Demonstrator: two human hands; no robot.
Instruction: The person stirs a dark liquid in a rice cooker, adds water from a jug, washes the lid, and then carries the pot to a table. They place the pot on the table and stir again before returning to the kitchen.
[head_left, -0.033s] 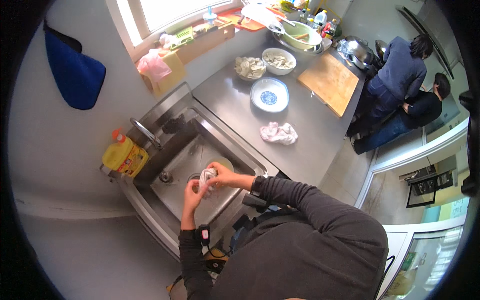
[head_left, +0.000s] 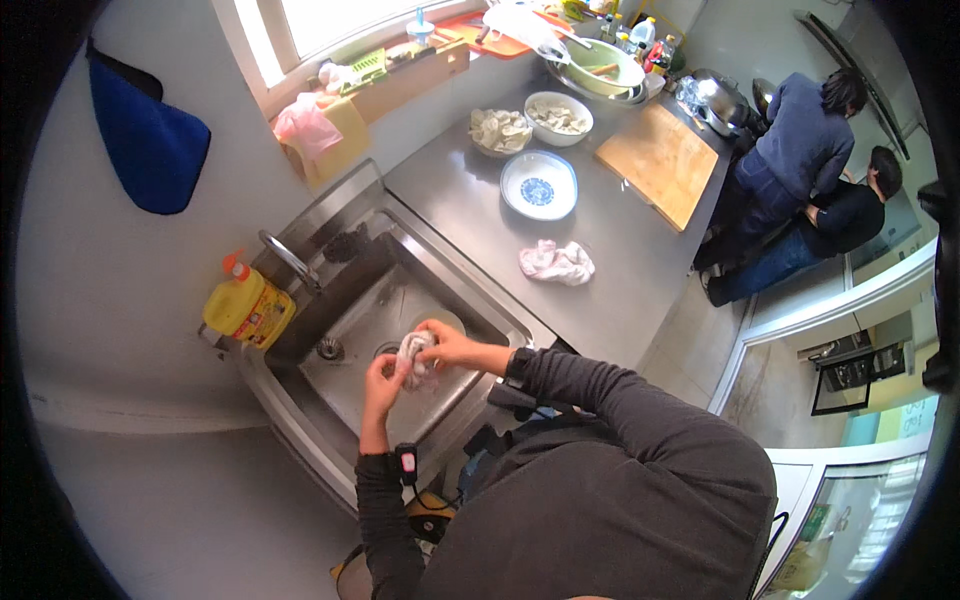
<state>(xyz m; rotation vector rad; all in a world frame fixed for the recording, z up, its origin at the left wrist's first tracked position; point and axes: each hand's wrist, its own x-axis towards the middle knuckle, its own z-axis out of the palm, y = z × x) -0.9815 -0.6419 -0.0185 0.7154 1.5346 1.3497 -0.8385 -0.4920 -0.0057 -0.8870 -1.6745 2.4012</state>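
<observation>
Over the steel sink (head_left: 345, 320), both my hands grip a crumpled whitish cloth (head_left: 415, 350), which looks like a dishcloth. My left hand (head_left: 381, 388) pinches its near left side. On the other side, the fingers of my right hand (head_left: 447, 346) are closed on the cloth. Beneath and beyond the right hand, a pale round dish (head_left: 445, 320) shows partly in the sink; the hand and cloth cover some of it. Another white and pink cloth (head_left: 557, 263) lies bunched on the counter to the right.
A faucet (head_left: 290, 258) and a yellow pump bottle (head_left: 250, 308) stand at the sink's left. The steel counter (head_left: 450, 195) holds a blue-patterned white bowl (head_left: 539, 186), two bowls of pale pieces (head_left: 558, 119) and a wooden board (head_left: 660, 165). Two people (head_left: 800, 140) stand at the far right.
The cloth in my hands has turned slightly and its folds have shifted, with the right fingers changing position on it. Both hands remain over the sink.
</observation>
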